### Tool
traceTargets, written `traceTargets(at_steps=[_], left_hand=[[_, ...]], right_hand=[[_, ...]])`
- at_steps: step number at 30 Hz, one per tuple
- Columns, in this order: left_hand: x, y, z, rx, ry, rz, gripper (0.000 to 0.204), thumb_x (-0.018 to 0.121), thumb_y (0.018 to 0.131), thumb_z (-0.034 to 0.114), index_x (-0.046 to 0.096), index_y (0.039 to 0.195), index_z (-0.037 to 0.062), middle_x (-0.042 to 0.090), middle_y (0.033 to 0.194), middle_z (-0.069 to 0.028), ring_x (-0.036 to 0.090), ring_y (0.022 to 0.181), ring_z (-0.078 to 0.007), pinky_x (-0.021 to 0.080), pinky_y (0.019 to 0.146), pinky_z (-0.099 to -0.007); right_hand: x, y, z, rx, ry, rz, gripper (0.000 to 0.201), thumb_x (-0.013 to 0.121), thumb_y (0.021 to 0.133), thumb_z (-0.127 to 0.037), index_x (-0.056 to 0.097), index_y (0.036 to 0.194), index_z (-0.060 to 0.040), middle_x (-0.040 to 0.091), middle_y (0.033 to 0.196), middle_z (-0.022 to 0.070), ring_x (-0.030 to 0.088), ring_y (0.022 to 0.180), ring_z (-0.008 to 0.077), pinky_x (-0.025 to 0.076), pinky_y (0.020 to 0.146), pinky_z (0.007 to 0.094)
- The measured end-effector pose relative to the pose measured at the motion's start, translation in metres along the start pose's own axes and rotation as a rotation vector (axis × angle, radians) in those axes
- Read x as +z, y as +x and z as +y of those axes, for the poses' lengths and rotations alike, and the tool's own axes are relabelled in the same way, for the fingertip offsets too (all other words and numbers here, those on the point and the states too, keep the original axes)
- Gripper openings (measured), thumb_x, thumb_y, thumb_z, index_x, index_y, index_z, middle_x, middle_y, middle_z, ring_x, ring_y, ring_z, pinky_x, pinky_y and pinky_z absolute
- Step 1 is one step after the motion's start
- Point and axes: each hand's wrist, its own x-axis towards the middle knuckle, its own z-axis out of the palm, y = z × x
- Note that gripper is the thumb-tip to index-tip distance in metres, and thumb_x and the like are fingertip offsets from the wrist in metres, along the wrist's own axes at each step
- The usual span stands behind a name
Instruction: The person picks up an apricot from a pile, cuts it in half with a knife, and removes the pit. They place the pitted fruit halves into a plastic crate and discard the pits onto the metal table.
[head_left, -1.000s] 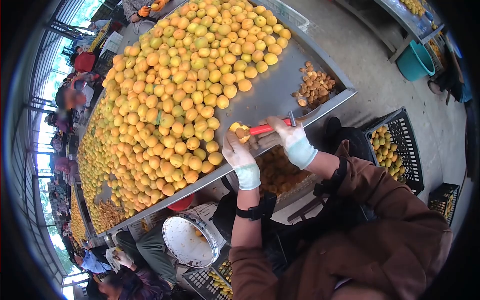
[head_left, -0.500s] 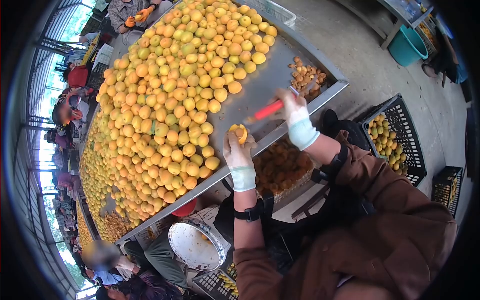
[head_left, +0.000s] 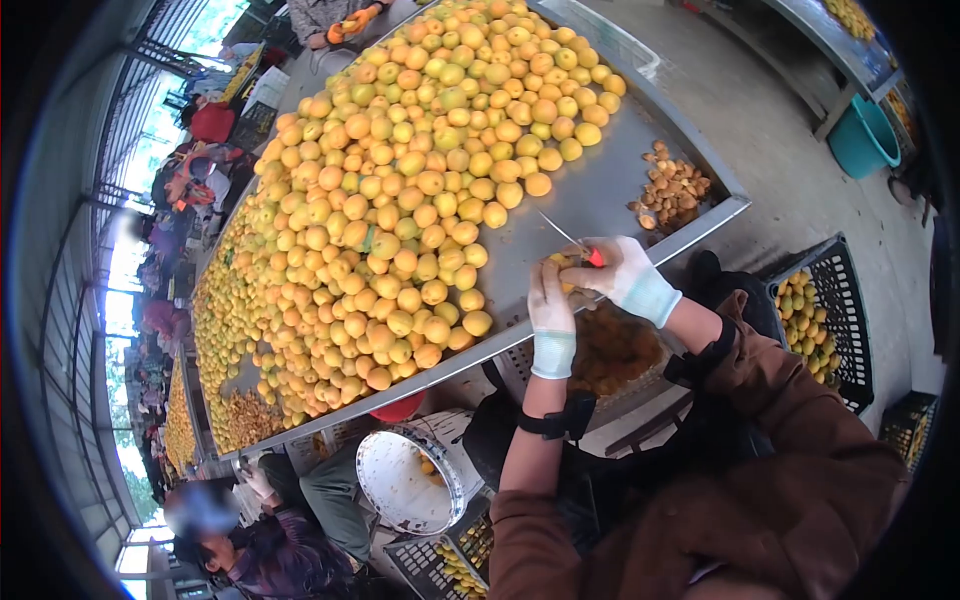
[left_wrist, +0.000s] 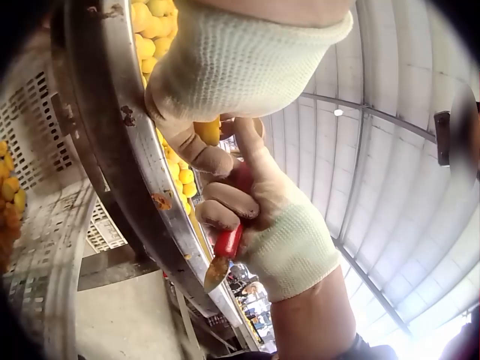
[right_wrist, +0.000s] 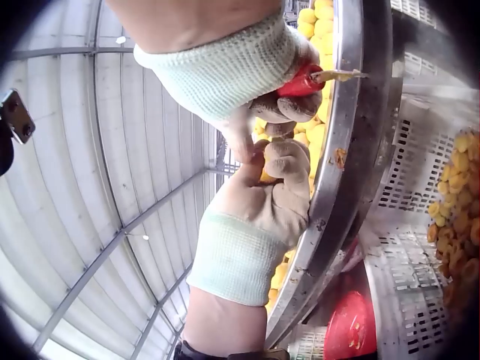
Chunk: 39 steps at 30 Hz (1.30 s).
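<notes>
Both hands wear pale gloves and meet over the near edge of the metal table [head_left: 570, 205]. My left hand [head_left: 551, 308] holds an apricot [left_wrist: 208, 133] between thumb and fingers, largely covered by the gloves. Close against it, my right hand [head_left: 622, 272] curls its lower fingers round the red handle [left_wrist: 229, 241] of a knife. Its thin blade [head_left: 562, 228] points away over the tabletop. From the handle's other end sticks a short, stained metal tip [right_wrist: 337, 76]. The right thumb and forefinger reach to the apricot.
A large heap of apricots [head_left: 400, 220] covers much of the table. Brown pits [head_left: 672, 190] lie piled in the right corner. Below the edge stands a crate of apricot pieces [right_wrist: 459, 217]. A white bucket [head_left: 405, 480] and black crates [head_left: 845, 300] are on the floor; other people sit around.
The right hand has come back to the left from over the table edge, turning the knife so its blade points away. The opened apricot is now mostly covered by both hands. The head view has shifted.
</notes>
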Motion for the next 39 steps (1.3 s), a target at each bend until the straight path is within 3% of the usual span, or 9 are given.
traceTargets(at_steps=[2, 5, 13, 18, 19, 22, 27, 31, 39], left_hand=[[0.003, -0.005, 0.008, 0.004, 0.027, 0.006, 0.032, 0.040, 0.103, 0.028, 0.049, 0.111, -0.0011, 0.059, 0.086, -0.0139, 0.062, 0.054, -0.0204, 0.052, 0.045, -0.0294], [0.006, -0.008, 0.010, 0.065, 0.197, 0.030, 0.028, 0.040, 0.103, 0.028, 0.049, 0.106, 0.0012, 0.058, 0.072, -0.0120, 0.058, 0.050, -0.0215, 0.048, 0.045, -0.0317], [0.002, -0.007, 0.006, 0.394, 0.694, 0.081, 0.025, 0.038, 0.103, 0.023, 0.048, 0.104, 0.0005, 0.056, 0.066, -0.0153, 0.058, 0.050, -0.0250, 0.045, 0.050, -0.0375], [-0.003, 0.000, -0.015, 0.306, 0.489, 0.159, 0.032, 0.039, 0.104, 0.029, 0.049, 0.108, -0.0011, 0.058, 0.066, -0.0123, 0.057, 0.047, -0.0215, 0.045, 0.045, -0.0338], [-0.001, -0.009, 0.008, 0.088, 0.407, 0.095, 0.032, 0.041, 0.103, 0.029, 0.050, 0.110, -0.0008, 0.060, 0.068, -0.0127, 0.057, 0.048, -0.0207, 0.046, 0.046, -0.0333], [-0.004, -0.020, 0.027, 0.099, 0.580, -0.047, 0.032, 0.042, 0.103, 0.030, 0.050, 0.110, 0.0000, 0.058, 0.064, -0.0075, 0.053, 0.048, -0.0111, 0.041, 0.043, -0.0256], [-0.005, -0.049, 0.043, 0.224, 1.021, -0.278, 0.021, 0.050, 0.095, 0.021, 0.057, 0.105, 0.0037, 0.064, 0.089, -0.0237, 0.060, 0.088, -0.0443, 0.049, 0.076, -0.0451], [-0.006, -0.067, 0.069, 0.220, 1.242, -0.347, 0.025, 0.059, 0.090, 0.023, 0.061, 0.106, 0.0042, 0.067, 0.095, -0.0220, 0.064, 0.089, -0.0397, 0.050, 0.079, -0.0418], [-0.066, 0.061, 0.136, 0.437, 1.575, 0.303, 0.029, 0.065, 0.086, 0.027, 0.068, 0.108, 0.0087, 0.070, 0.098, -0.0169, 0.069, 0.088, -0.0288, 0.053, 0.080, -0.0368]], right_hand=[[0.002, 0.002, 0.001, 0.021, 0.029, -0.013, 0.036, 0.073, 0.080, -0.025, 0.065, 0.101, 0.0034, 0.066, 0.076, 0.0148, 0.064, 0.067, 0.0192, 0.051, 0.063, 0.0330], [0.008, 0.006, 0.014, -0.236, -0.487, 0.130, 0.027, 0.064, 0.080, -0.029, 0.064, 0.088, -0.0036, 0.063, 0.084, 0.0181, 0.061, 0.079, 0.0394, 0.050, 0.070, 0.0443], [0.011, 0.008, 0.017, -0.283, -0.742, 0.182, 0.023, 0.064, 0.078, -0.026, 0.063, 0.087, -0.0049, 0.061, 0.087, 0.0143, 0.062, 0.078, 0.0370, 0.050, 0.069, 0.0442], [0.009, 0.002, 0.015, -0.385, -0.806, 0.183, 0.020, 0.065, 0.077, -0.023, 0.065, 0.088, -0.0066, 0.062, 0.086, 0.0125, 0.063, 0.077, 0.0346, 0.051, 0.067, 0.0419], [0.001, 0.000, 0.009, -0.376, -0.770, 0.265, 0.020, 0.066, 0.077, -0.023, 0.065, 0.088, -0.0067, 0.062, 0.085, 0.0127, 0.063, 0.076, 0.0348, 0.051, 0.067, 0.0420], [-0.036, 0.011, 0.005, -0.245, -0.802, 0.445, 0.022, 0.066, 0.077, -0.024, 0.067, 0.094, -0.0092, 0.063, 0.086, 0.0133, 0.064, 0.080, 0.0354, 0.051, 0.070, 0.0425], [-0.082, 0.025, 0.019, 0.091, -1.068, 0.535, 0.023, 0.069, 0.077, -0.022, 0.067, 0.098, -0.0112, 0.063, 0.098, 0.0129, 0.064, 0.087, 0.0329, 0.052, 0.075, 0.0433], [-0.094, 0.019, 0.017, -0.040, -1.006, 0.693, 0.019, 0.069, 0.079, -0.019, 0.063, 0.092, -0.0060, 0.059, 0.097, 0.0140, 0.063, 0.084, 0.0349, 0.051, 0.074, 0.0438], [-0.084, 0.014, 0.030, 0.081, -0.886, 0.532, 0.038, 0.067, 0.078, -0.018, 0.053, 0.111, -0.0057, 0.054, 0.110, 0.0223, 0.063, 0.088, 0.0414, 0.053, 0.078, 0.0481]])
